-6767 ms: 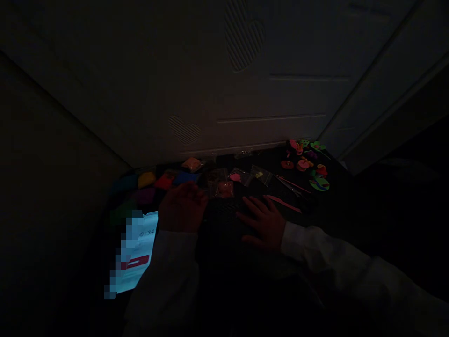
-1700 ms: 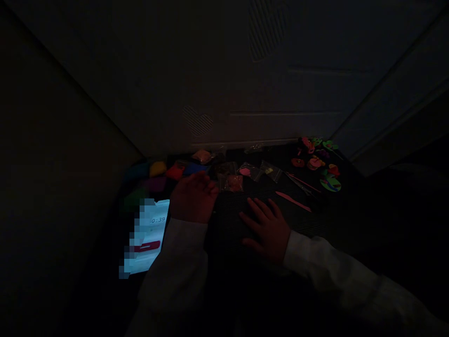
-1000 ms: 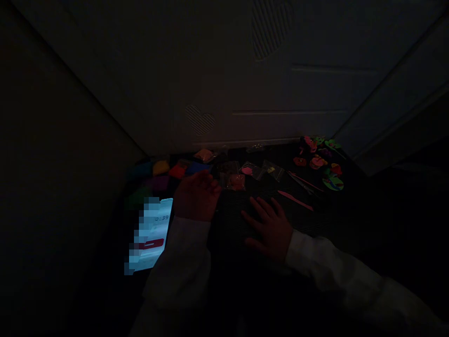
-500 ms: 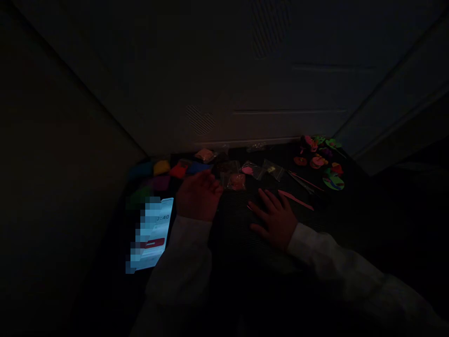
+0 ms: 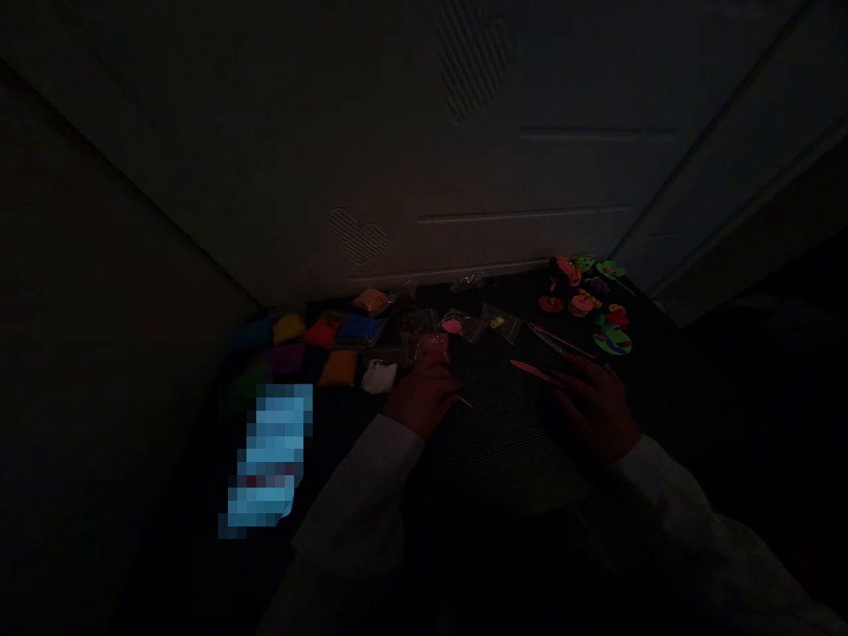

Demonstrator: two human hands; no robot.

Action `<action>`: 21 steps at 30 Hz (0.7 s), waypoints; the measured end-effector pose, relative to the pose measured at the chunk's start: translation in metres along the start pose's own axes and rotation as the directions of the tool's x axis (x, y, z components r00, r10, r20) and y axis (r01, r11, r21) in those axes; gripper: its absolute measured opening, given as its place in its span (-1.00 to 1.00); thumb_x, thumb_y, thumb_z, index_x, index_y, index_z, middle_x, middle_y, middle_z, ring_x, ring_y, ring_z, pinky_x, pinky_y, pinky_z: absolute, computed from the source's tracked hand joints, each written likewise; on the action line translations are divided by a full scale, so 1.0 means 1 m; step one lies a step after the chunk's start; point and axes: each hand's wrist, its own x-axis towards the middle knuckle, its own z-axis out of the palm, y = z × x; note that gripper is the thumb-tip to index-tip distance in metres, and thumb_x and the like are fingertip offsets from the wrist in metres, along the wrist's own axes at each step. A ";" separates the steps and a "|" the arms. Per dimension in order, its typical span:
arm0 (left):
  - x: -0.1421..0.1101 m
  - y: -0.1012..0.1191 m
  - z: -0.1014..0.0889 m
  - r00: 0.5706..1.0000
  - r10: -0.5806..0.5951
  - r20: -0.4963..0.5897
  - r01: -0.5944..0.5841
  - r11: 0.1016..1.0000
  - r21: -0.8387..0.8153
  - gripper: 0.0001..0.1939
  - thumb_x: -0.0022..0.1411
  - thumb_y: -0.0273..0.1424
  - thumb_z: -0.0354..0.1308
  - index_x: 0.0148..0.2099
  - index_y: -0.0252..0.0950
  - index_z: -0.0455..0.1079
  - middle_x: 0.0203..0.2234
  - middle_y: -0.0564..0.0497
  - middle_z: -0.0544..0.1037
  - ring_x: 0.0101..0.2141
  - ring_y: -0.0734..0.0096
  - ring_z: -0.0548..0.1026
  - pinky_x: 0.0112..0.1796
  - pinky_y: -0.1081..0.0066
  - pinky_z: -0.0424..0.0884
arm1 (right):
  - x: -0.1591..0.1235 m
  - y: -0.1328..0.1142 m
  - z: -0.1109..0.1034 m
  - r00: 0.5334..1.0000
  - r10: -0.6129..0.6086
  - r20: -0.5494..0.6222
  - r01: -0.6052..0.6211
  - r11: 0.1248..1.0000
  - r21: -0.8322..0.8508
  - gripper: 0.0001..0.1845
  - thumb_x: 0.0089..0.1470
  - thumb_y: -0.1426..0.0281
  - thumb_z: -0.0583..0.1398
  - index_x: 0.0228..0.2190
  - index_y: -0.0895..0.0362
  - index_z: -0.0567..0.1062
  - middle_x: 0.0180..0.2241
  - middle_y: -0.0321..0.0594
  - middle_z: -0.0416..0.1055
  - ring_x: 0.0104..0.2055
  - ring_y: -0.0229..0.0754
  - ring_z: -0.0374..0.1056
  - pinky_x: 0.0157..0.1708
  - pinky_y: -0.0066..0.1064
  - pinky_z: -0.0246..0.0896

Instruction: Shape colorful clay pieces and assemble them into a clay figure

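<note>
The scene is very dark. My left hand (image 5: 424,397) has its fingers curled down at the table, and a thin pink stick (image 5: 466,401) pokes out beside its fingertips. Just beyond it lies a clear bag of reddish-pink clay (image 5: 432,346). My right hand (image 5: 596,402) reaches over the near end of a flat pink modelling knife (image 5: 530,369), thumb and forefinger on either side of it. The knife's far end points left, and its near end is hidden by the fingers. Behind that hand lie scissors (image 5: 543,337) and a long thin pink tool (image 5: 571,341).
Bags of coloured clay, among them a blue one (image 5: 359,329), an orange one (image 5: 338,367) and a white one (image 5: 380,376), lie at left. A glowing phone (image 5: 275,455) stands out front left. Small clay figures (image 5: 581,305) gather back right. A pale panel (image 5: 397,177) rises behind.
My left hand has turned over from palm-up and moved right and down to the thin pink stick. My right hand has moved right, onto the knife. The view has shifted slightly.
</note>
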 end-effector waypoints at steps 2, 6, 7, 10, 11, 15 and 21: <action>0.001 -0.006 0.003 0.999 0.020 0.036 -0.022 0.998 0.061 -0.88 -0.07 -0.43 0.18 -0.39 -0.14 0.48 -0.42 -0.02 0.46 -0.25 0.23 0.34 -0.12 0.19 0.19 | -0.004 0.015 0.000 0.999 0.040 -0.018 -0.040 0.999 -0.006 -0.68 0.04 0.25 0.02 -0.18 0.06 0.40 -0.01 -0.15 0.22 0.04 -0.07 0.11 0.03 -0.04 -0.18; 0.004 -0.009 0.002 0.996 0.047 0.080 -0.059 0.987 0.149 -0.91 -0.02 -0.40 0.15 -0.41 -0.15 0.47 -0.44 -0.01 0.46 -0.29 0.28 0.36 -0.14 0.22 0.21 | 0.003 0.021 0.001 0.997 0.066 -0.029 -0.066 0.998 -0.005 -0.69 0.03 0.23 0.04 -0.21 0.05 0.42 -0.04 -0.17 0.27 0.01 -0.09 0.14 0.01 -0.06 -0.18; 0.005 -0.008 0.001 0.995 0.050 0.087 -0.064 0.984 0.168 -0.91 -0.01 -0.40 0.14 -0.42 -0.15 0.47 -0.44 -0.01 0.47 -0.29 0.28 0.36 -0.16 0.24 0.22 | 0.008 0.017 0.001 0.998 0.057 -0.008 -0.057 0.998 -0.008 -0.69 0.03 0.22 0.04 -0.21 0.03 0.42 -0.05 -0.19 0.28 0.01 -0.10 0.14 0.01 -0.07 -0.21; 0.001 -0.004 0.001 0.997 0.041 0.072 -0.057 0.972 0.228 -0.91 0.00 -0.39 0.13 -0.41 -0.18 0.46 -0.43 -0.02 0.48 -0.29 0.27 0.37 -0.19 0.26 0.24 | 0.025 0.001 0.002 0.994 0.009 0.105 -0.006 1.000 -0.029 -0.70 0.04 0.19 0.03 -0.23 0.00 0.42 -0.10 -0.22 0.32 -0.03 -0.11 0.17 0.01 -0.04 -0.28; -0.002 -0.003 0.001 0.998 0.033 0.053 -0.045 0.968 0.249 -0.91 0.00 -0.38 0.13 -0.39 -0.19 0.45 -0.42 -0.03 0.48 -0.29 0.27 0.37 -0.20 0.26 0.24 | 0.031 -0.005 0.002 0.986 -0.009 0.166 0.016 0.999 -0.039 -0.70 0.05 0.19 0.02 -0.23 -0.02 0.42 -0.14 -0.24 0.35 -0.07 -0.12 0.19 -0.01 -0.03 -0.27; -0.023 0.006 0.009 0.998 -0.033 -0.060 0.050 0.948 0.315 -0.89 0.05 -0.37 0.08 -0.35 -0.19 0.42 -0.42 -0.02 0.48 -0.33 0.29 0.38 -0.26 0.29 0.25 | 0.046 -0.021 0.004 0.970 -0.033 0.241 0.039 0.999 -0.019 -0.68 0.10 0.23 -0.05 -0.29 0.04 0.45 -0.29 -0.21 0.41 -0.21 -0.18 0.27 -0.16 -0.23 -0.04; -0.048 0.016 0.027 0.968 -0.152 -0.202 0.212 0.922 0.325 -0.89 0.05 -0.36 0.08 -0.32 -0.20 0.40 -0.44 -0.03 0.47 -0.37 0.29 0.38 -0.34 0.32 0.26 | 0.049 -0.025 0.001 0.956 -0.011 0.292 0.022 0.999 -0.033 -0.67 0.11 0.28 -0.07 -0.33 0.16 0.42 -0.37 -0.14 0.41 -0.35 -0.18 0.32 -0.41 -0.39 0.06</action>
